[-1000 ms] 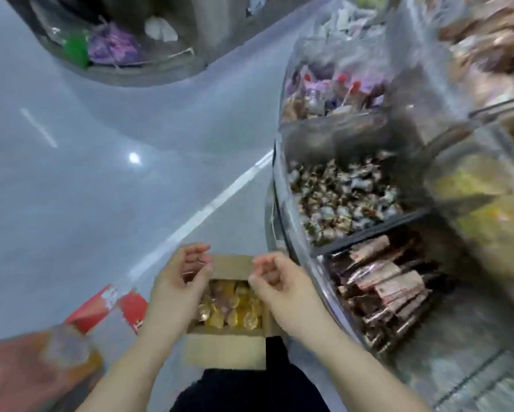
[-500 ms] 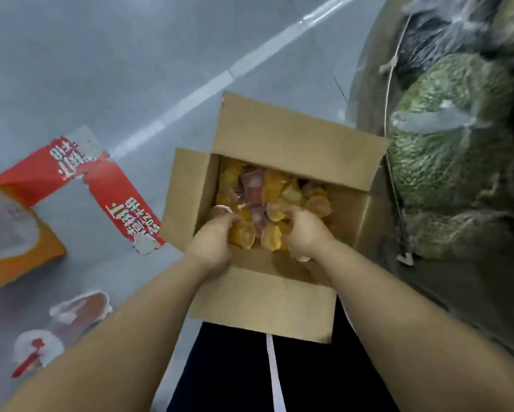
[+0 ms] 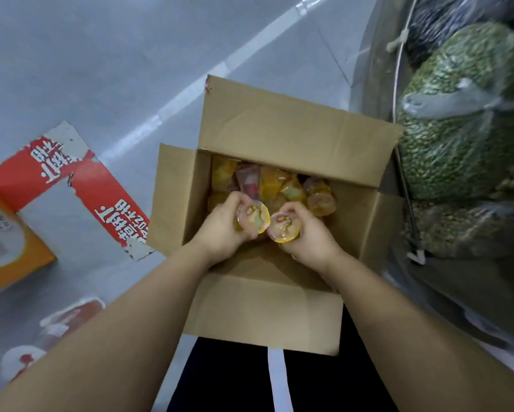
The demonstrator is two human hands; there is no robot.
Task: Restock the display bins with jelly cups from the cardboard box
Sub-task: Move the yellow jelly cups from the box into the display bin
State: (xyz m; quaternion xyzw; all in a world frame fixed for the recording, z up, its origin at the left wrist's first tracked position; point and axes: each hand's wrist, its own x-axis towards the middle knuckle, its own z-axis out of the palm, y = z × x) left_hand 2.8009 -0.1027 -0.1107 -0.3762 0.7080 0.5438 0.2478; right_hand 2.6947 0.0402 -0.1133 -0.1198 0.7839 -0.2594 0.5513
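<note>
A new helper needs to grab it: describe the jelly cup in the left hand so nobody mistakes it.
Find the open cardboard box on the grey floor. Over it, two hands each grip a cup; the left hand holds the jelly cup. Unlike the cups lying loose deeper inside, its round printed lid faces up.

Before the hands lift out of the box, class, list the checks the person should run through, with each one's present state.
1. Left hand holds a jelly cup: ok.
2. Right hand holds a second cup: ok.
3. Fingers wrapped fully round each cup: cannot tell, hidden behind the hands.
4. Cardboard box flaps folded clear of the way up: ok.
5. More cups left in the box for later: ok.
6. Display bin to fill in view: not ok; only bagged goods show at right.
</note>
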